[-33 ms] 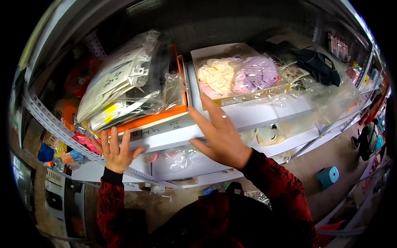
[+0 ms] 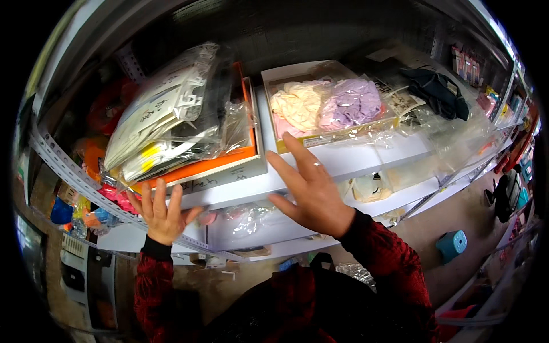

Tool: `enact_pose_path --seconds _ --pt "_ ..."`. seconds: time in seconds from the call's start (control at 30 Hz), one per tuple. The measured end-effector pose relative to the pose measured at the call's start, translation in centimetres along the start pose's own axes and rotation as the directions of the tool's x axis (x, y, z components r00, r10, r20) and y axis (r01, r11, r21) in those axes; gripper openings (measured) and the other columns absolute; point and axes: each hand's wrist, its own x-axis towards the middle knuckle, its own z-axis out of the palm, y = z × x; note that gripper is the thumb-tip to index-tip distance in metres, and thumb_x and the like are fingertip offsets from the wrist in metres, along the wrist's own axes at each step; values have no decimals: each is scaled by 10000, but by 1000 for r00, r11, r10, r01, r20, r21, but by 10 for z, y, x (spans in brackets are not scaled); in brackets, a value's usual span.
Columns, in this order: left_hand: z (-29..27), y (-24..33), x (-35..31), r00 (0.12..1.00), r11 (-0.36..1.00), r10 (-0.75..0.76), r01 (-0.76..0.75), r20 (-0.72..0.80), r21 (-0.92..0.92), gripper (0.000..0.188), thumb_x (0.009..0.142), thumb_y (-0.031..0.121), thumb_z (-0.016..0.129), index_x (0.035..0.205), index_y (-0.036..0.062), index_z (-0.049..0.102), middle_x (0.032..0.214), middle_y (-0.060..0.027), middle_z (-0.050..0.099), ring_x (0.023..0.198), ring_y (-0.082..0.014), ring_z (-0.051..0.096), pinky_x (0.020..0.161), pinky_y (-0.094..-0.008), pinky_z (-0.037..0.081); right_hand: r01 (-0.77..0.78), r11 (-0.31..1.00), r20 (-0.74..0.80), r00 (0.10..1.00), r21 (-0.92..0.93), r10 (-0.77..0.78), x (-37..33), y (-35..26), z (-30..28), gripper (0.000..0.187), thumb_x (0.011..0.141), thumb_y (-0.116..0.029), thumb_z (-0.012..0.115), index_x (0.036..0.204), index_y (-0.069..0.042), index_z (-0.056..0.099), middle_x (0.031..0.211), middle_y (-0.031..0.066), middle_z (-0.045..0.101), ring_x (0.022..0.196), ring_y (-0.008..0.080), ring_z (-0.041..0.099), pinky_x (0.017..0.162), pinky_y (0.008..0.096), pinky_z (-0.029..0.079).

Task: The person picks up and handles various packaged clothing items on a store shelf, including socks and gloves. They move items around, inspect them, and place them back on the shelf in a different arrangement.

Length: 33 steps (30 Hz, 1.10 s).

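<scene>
My left hand (image 2: 163,217) has its fingers apart, their tips at the lower left front of a flat pale box (image 2: 234,174) with an orange edge (image 2: 242,153). On this box leans a pile of clear plastic bags (image 2: 151,114) with white and dark contents. My right hand (image 2: 313,197), wearing a ring, is spread just beyond the box's right front corner and holds nothing. Its fingertips lie over the white shelf (image 2: 337,158), close to a shallow open box (image 2: 311,140). Inside that one are bagged cream fabric (image 2: 298,106) and bagged purple fabric (image 2: 354,103).
Dark folded fabric (image 2: 437,92) and clear plastic lie at the shelf's right. A perforated metal upright (image 2: 77,174) runs along the left, beside bright packaged goods. Lower shelves hold more bagged items (image 2: 246,219). A teal stool (image 2: 452,246) stands on the floor.
My right hand has shifted slightly right and down, uncovering the pale box's right front corner. My left hand stays at nearly the same place.
</scene>
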Motion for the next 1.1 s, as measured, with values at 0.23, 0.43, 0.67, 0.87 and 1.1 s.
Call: enact_pose_path --seconds 0.23,0.43,0.67,0.87,1.1 --pt "-35 102 103 968 830 -3 143 252 -539 433 652 161 700 1055 73 571 1204 -123 501 1153 -343 431 982 -540 253 26 984 -42 999 -178 -34 -37 10 -102 455 641 -85 720 1075 -69 584 1127 177 555 945 309 586 758 362 486" --pt "7 146 181 995 767 -31 86 98 -636 321 687 99 635 1000 60 576 1055 -108 545 1017 -277 524 900 -421 365 -153 958 -145 982 -244 120 -54 55 -150 329 693 -52 674 1012 -13 604 1070 189 593 954 339 587 811 350 467" --pt "52 165 199 910 773 50 226 411 -594 177 688 104 606 860 74 570 813 -59 540 740 -238 582 610 -367 458 -263 936 -9 963 -234 268 -37 110 -192 286 747 -112 630 1016 -17 602 1058 145 606 945 300 595 732 322 472" --pt "65 174 194 947 679 -175 313 268 -664 272 687 100 610 955 75 570 908 -70 546 831 -263 563 674 -362 466 -169 935 81 976 -310 203 -11 135 -203 290 755 -162 614 1009 -21 612 1027 154 609 862 285 597 686 318 467" --pt "86 174 200 924 655 -179 368 337 -660 270 670 92 615 939 83 591 899 -62 576 830 -263 564 690 -354 460 -202 941 186 948 -270 257 1 148 -188 356 761 -216 608 1041 3 590 1027 172 597 846 307 597 709 331 471"
